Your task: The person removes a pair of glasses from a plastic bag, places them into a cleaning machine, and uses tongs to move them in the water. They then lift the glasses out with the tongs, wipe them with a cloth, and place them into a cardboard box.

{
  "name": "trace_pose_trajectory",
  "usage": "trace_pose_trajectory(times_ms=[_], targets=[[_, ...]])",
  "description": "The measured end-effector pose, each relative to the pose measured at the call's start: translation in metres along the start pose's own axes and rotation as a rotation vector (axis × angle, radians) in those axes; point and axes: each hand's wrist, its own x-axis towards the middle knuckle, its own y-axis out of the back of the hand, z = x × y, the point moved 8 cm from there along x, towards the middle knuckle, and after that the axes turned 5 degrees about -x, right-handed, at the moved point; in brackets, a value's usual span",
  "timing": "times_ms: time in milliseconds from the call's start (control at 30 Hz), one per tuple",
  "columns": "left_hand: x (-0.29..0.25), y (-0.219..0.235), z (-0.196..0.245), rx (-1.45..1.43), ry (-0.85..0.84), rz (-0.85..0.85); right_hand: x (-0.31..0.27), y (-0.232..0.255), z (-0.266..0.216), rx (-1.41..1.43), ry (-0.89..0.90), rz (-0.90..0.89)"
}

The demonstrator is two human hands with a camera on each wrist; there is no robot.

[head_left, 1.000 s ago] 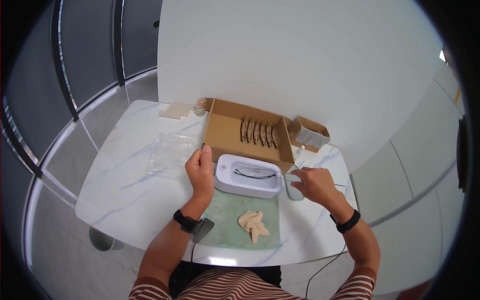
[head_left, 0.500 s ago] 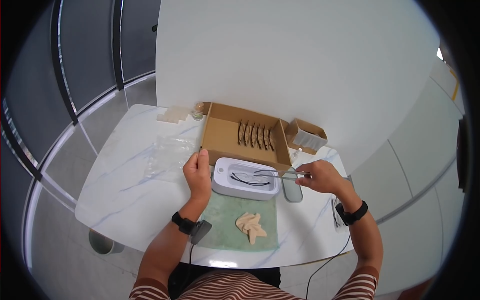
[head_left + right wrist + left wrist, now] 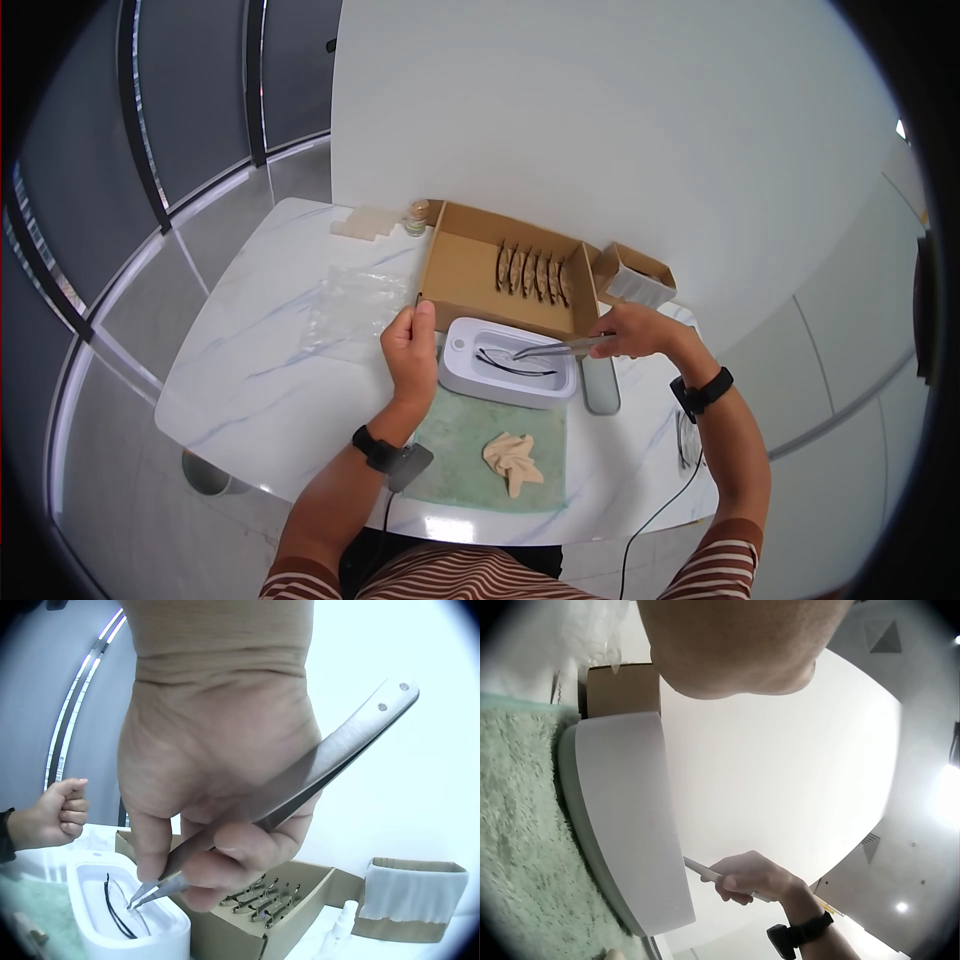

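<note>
Tweezers (image 3: pixel 572 347) are gripped in the right hand (image 3: pixel 640 332), their tips low inside a white oblong basin (image 3: pixel 505 390). Dark-armed glasses (image 3: pixel 520 371) lie in that basin. The right wrist view shows the tweezer tips close together at the clear part of the glasses (image 3: pixel 116 913); whether they pinch it I cannot tell. Curled into a fist with nothing in it, the left hand (image 3: pixel 410 350) is held left of the basin, near the cardboard box's front corner. The left wrist view shows the basin's outer wall (image 3: pixel 630 825), not its inside.
Behind the basin, an open cardboard box (image 3: pixel 455 255) holds several glasses in a row. A smaller box (image 3: pixel 615 262) and a grey case (image 3: pixel 602 388) are to the right. A beige cloth (image 3: pixel 512 462) lies on a green mat (image 3: pixel 445 470). Plastic bags (image 3: pixel 350 305) lie left.
The tweezer tips, spread apart half a second ago, are now closer together over the glasses. The right hand has turned and tilted the tweezers down. The left hand keeps its curled shape.
</note>
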Motion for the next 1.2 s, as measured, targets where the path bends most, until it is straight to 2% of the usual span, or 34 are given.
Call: trace_pose_trajectory(times_ms=[133,200,233,300,567,633,700,767,833,1000,1200], targets=[[0.0,-0.001,0.001,0.003,-0.003,-0.012,0.0,-0.002,-0.003,-0.04,0.022,0.031],[-0.001,-0.002,0.001,0.008,-0.001,-0.013,-0.002,-0.002,-0.008,-0.158,0.176,0.167],[-0.001,-0.002,0.002,0.011,-0.002,-0.011,-0.006,-0.005,-0.007,-0.157,0.174,0.169],[-0.001,-0.002,0.0,0.014,-0.008,-0.016,-0.017,-0.004,-0.01,-0.145,0.207,0.289],[0.0,0.001,-0.005,0.152,-0.045,0.037,-0.065,-0.01,-0.023,-0.209,0.134,0.508],[-0.002,-0.001,-0.009,0.106,0.085,0.064,-0.072,-0.014,-0.025,-0.219,0.117,0.56],[0.0,0.002,-0.02,0.119,0.072,0.046,-0.084,-0.016,-0.03,-0.217,0.164,0.727],[-0.001,0.005,-0.03,0.132,0.058,0.03,-0.088,-0.025,-0.032,-0.24,0.138,0.776],[-0.005,0.004,-0.038,0.227,0.15,0.008,-0.092,-0.033,-0.035,-0.28,0.127,0.851],[-0.008,0.001,-0.047,0.248,0.181,-0.023,-0.093,-0.056,-0.042,-0.291,0.103,0.868],[-0.006,0.002,-0.048,0.269,0.154,-0.046,-0.097,-0.072,-0.046,-0.282,0.104,0.799]])
